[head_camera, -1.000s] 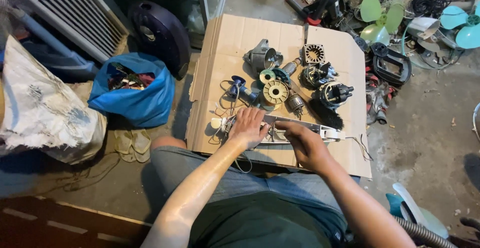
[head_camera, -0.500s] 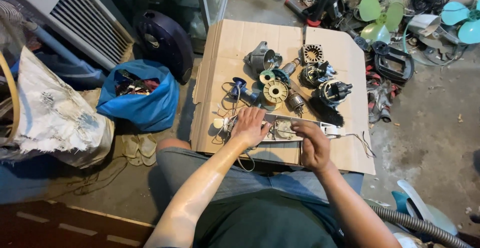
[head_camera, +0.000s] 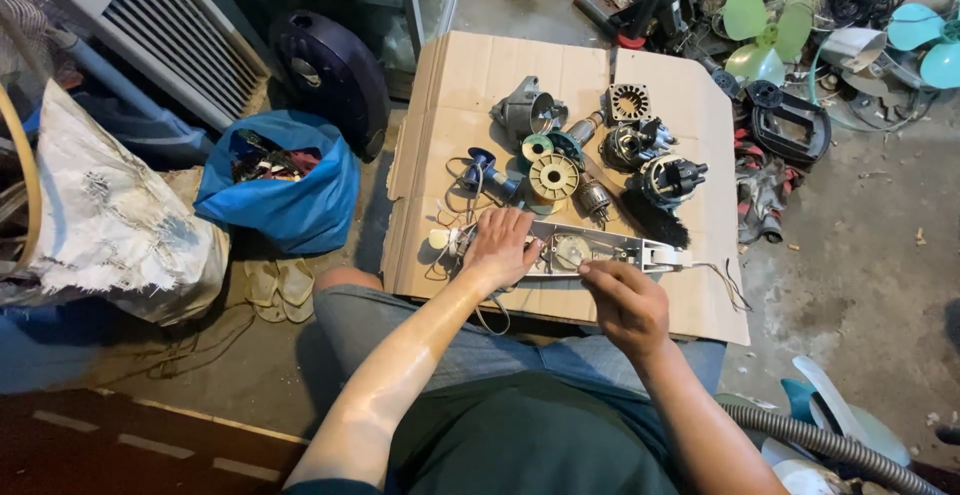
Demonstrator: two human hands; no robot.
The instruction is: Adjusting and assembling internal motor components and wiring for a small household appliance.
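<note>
While left hand (head_camera: 500, 245) presses spread on white housing (head_camera: 600, 248), right hand (head_camera: 625, 300) curled, pinching unclear.

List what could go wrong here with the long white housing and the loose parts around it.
The thin loose wires trailing off the long white plastic housing could snag or tear if it shifts. The left hand presses one end only while the right hand works near the middle, so the far end might pivot. Small parts such as the round tan spool lie close by on the flattened cardboard sheet and could get knocked off.
</note>
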